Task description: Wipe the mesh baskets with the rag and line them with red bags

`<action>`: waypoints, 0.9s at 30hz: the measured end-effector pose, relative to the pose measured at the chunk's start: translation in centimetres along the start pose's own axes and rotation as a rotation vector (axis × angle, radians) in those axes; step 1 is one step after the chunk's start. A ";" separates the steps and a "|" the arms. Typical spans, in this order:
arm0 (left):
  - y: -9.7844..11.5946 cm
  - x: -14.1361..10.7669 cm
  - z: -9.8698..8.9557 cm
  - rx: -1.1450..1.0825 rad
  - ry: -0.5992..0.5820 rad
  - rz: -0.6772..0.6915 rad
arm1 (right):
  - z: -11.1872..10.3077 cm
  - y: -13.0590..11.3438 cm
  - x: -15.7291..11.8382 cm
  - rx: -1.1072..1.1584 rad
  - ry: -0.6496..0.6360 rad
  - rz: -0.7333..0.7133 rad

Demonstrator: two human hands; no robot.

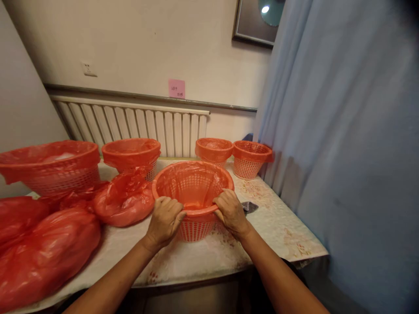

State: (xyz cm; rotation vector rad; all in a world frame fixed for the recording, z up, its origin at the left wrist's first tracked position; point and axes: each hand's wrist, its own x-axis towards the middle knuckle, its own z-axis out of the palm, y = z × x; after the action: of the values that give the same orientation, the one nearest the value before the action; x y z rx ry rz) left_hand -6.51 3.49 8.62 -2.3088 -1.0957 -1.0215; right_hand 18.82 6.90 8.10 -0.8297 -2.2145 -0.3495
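A red perforated basket (193, 230) stands upright near the middle of the table, lined with a thin red plastic bag (190, 185) folded over its rim. My left hand (164, 220) grips the front left of the rim, its fingers closed over the bag's edge. On the front right of the same rim, my right hand (231, 211) is closed in the same way. The bag sags inside the basket, and nothing else shows in it.
Lined baskets stand behind: a large one (65, 176) at left, another (131, 150), and two smaller (214, 148) (250, 165) at right. Filled red bags (62, 244) cover the table's left. A dark packet (249, 207) lies right. A blue curtain (327, 131) hangs beside the table (278, 235).
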 end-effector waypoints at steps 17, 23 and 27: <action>0.6 -0.1 -1.0 0.032 -0.007 0.033 | 0.0 -3.0 -0.1 0.004 0.095 0.141; 1.7 -0.6 0.1 0.075 0.010 0.075 | -0.4 -4.4 0.6 0.008 0.042 0.002; -1.4 -0.4 -0.8 -0.017 -0.017 0.118 | -0.3 -1.3 0.3 0.065 0.072 0.006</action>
State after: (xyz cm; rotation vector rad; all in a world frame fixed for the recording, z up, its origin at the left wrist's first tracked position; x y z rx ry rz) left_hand -8.15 3.69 8.84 -2.3685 -0.9482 -0.9725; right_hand 18.01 5.89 8.52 -0.7762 -2.1447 -0.2983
